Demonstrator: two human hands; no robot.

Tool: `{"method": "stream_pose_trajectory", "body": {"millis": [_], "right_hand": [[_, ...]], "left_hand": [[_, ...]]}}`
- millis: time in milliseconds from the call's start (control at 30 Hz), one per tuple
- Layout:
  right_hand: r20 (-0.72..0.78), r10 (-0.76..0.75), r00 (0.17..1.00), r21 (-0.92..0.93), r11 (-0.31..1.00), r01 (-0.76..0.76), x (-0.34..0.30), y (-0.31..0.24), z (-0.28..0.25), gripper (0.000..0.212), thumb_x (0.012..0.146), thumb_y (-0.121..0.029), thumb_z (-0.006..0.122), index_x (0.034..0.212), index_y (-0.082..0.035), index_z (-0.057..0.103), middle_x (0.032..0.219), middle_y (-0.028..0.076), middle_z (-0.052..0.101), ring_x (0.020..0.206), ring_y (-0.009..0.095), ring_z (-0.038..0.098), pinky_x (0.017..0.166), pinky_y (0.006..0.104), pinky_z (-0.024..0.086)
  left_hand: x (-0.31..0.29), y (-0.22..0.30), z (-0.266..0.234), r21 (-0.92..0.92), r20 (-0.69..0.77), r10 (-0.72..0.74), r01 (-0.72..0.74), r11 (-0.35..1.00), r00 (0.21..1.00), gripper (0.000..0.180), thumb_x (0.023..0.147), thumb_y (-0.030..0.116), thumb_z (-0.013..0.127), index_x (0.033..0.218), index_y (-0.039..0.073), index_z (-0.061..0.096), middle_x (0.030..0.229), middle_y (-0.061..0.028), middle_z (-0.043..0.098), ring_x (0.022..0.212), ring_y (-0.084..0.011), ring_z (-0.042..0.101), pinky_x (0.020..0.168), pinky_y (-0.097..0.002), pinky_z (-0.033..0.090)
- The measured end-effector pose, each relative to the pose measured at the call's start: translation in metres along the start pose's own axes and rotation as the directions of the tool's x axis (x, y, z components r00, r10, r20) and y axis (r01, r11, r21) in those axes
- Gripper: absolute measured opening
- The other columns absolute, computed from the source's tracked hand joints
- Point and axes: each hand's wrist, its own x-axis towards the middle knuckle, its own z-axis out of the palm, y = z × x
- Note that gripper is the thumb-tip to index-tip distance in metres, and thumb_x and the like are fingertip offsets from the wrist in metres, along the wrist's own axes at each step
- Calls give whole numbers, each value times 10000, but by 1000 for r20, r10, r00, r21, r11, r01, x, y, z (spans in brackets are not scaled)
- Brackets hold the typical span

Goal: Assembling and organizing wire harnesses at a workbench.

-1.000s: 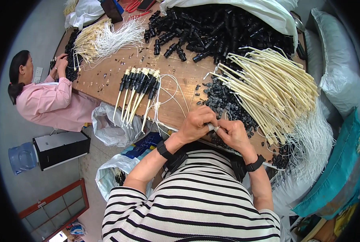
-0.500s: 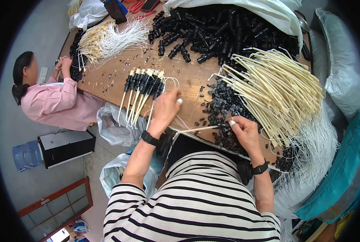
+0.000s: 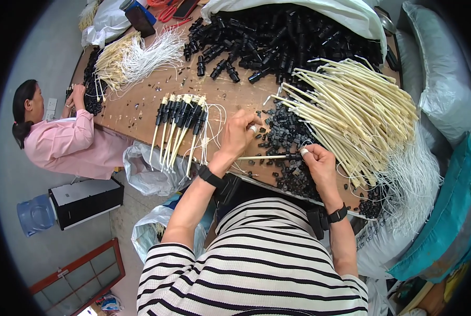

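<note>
My right hand [image 3: 321, 164] pinches the black fitting [image 3: 292, 156] at one end of a thin cream tube [image 3: 261, 157]. The tube points left, low over the table's near edge, and its far end passes close to my left wrist. My left hand [image 3: 239, 132] is at the left border of a heap of small black plastic clips [image 3: 288, 129], fingers bent but apart, with nothing visible in them. White wrappings cover a digit on each hand. Left of my left hand lies a row of cream tubes fitted with black connectors [image 3: 181, 113], white strings trailing beside them.
A large pile of black connectors [image 3: 293, 39] covers the table's far side under a white sack [image 3: 346, 18]. Cream tubes with white strings [image 3: 351, 121] lie at the right. Another tube bundle [image 3: 117, 58] is far left, near a person in pink [image 3: 61, 139]. Full sacks [image 3: 449, 84] stand at right.
My left hand has moved right, from beside the row of fitted tubes to the clip heap. The tube in my right hand has swung nearly level and slightly farther from me.
</note>
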Motion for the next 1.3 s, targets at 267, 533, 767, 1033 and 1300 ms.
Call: {"method": "stream_pose_trajectory", "body": {"millis": [267, 533, 767, 1033, 1300], "right_hand": [[41, -3, 999, -30, 1000, 5, -2, -5, 4, 106, 872, -75, 624, 825, 9, 668, 585, -107, 485, 525, -19, 347, 472, 192, 254], [53, 9, 999, 7, 1000, -10, -1, 3, 4, 113, 874, -90, 637, 820, 3, 670, 573, -109, 465, 524, -13, 348, 475, 205, 260], [57, -40, 998, -137, 989, 47, 6, -7, 19, 118, 853, -98, 652, 824, 11, 688, 548, -42, 530, 504, 12, 416, 457, 222, 320], [188, -15, 982, 249, 968, -33, 1, -13, 21, 123, 900, -62, 594, 948, 25, 667, 664, -19, 626, 584, 8, 509, 521, 184, 373], [95, -209, 973, -164, 961, 223, -6, -19, 19, 75, 867, -83, 645, 877, -15, 676, 591, -13, 605, 517, 19, 499, 481, 202, 378]], "left_hand": [[-2, 14, -5, 213, 80, 265, -276, 937, 961, 286, 675, -91, 614, 923, 50, 634, 750, -71, 554, 720, -240, 553, 658, -350, 453], [-10, 8, 1, 172, 61, 204, -212, 962, 977, 317, 663, -94, 619, 948, 45, 614, 754, -73, 557, 719, -238, 565, 659, -345, 458], [-21, 63, 18, -63, 16, 270, -269, 961, 963, 376, 658, -81, 637, 1012, 45, 640, 817, -101, 626, 782, -274, 614, 690, -343, 492], [-20, 68, 28, 22, -89, 343, -342, 939, 935, 424, 655, -73, 648, 1061, 48, 655, 832, -94, 641, 774, -252, 629, 684, -326, 506], [-23, 52, 31, -200, 114, -164, 184, 962, 980, 330, 714, 3, 666, 1043, 33, 658, 830, -60, 642, 761, -158, 638, 673, -274, 512]]}}
